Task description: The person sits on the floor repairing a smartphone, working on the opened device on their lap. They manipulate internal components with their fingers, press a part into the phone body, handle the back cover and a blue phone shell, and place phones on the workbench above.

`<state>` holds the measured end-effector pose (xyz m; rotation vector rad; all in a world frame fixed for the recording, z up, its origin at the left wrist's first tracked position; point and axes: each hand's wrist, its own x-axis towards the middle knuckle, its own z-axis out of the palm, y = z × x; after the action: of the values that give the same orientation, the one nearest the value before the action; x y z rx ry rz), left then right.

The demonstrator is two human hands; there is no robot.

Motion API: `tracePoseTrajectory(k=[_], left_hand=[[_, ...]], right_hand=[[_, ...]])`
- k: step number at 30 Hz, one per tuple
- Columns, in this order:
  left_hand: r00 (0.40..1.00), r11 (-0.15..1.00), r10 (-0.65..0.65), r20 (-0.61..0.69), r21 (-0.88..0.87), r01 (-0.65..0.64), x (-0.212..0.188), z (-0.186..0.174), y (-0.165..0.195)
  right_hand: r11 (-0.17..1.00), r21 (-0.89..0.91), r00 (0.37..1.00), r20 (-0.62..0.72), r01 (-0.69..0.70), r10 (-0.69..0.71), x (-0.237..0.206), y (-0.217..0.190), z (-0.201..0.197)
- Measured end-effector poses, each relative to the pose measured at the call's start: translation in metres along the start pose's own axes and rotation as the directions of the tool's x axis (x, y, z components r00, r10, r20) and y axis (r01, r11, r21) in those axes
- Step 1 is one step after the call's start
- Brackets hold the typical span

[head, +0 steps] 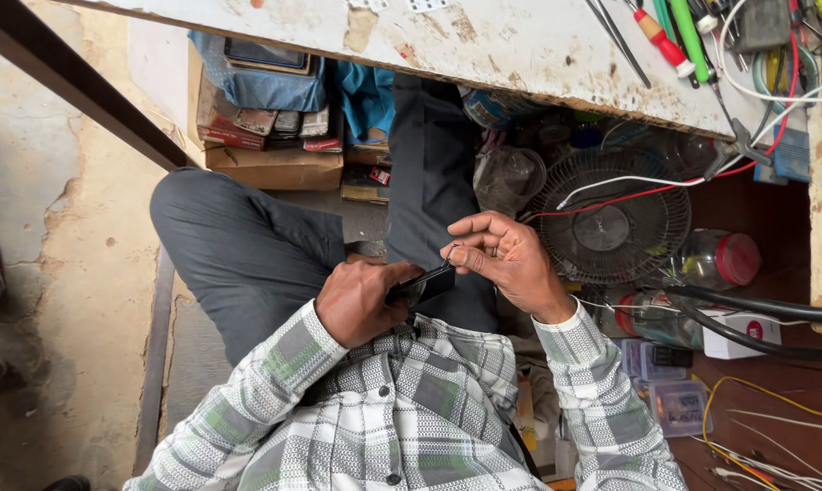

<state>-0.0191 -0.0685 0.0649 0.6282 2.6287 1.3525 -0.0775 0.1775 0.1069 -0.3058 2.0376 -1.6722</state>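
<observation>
Low in the frame, a checked shirt (411, 418) in grey, white and green fills the foreground, its sleeves running up to two bare hands at the centre. At centre frame the left hand (361, 300) is wrapped around a small black device (422, 285), its grip closed on the lower end while the upper end juts out toward the right. Just right of it, the right hand (506, 259) pinches a thin metal tool (449, 256) between thumb and fingers, a narrow grip, with the tool's tip at the device's upper edge. Both hands hover above grey trousers (247, 245), which spread across the middle and left of the frame. Right of the hands, a round wire fan guard (611, 218) lies on the floor, crossed by red and white wires (629, 189); a clear jar with a red lid (724, 259) sits beside it, and a thick black cable (756, 314) runs to the right edge. At upper left, a cardboard box (270, 164) holds stacked small items under a blue cloth (265, 86). Along the top edge, the worn white desk (520, 45) carries screwdrivers (674, 36) and tangled leads at upper right.
</observation>
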Motion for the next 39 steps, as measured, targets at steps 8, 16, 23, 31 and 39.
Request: tracePoseTrajectory(k=[8,16,23,31,39], left_hand=[[0.997,0.999,0.003,0.072,0.034,-0.005,0.007,0.01,-0.005],[0.996,0.999,0.007,0.09,0.051,-0.011,0.008,0.014,-0.001],[0.997,0.996,0.052,0.051,0.074,-0.056,0.001,0.013,0.003],[0.996,0.995,0.021,0.086,0.091,-0.028,0.001,0.012,0.0],[0.996,0.995,0.049,0.07,0.085,-0.055,0.0,0.014,-0.007]], right_hand=[[0.999,-0.001,0.996,-0.073,0.044,-0.044,-0.008,0.008,-0.004],[1.0,0.005,0.999,-0.035,0.012,-0.012,-0.015,0.018,-0.009],[0.877,-0.327,0.936,0.123,0.352,-0.33,-0.019,0.005,-0.008],[0.748,-0.534,0.915,0.309,0.394,-0.261,-0.005,-0.031,0.003],[0.692,-0.6,0.906,0.37,0.401,-0.203,0.003,-0.049,0.009]])
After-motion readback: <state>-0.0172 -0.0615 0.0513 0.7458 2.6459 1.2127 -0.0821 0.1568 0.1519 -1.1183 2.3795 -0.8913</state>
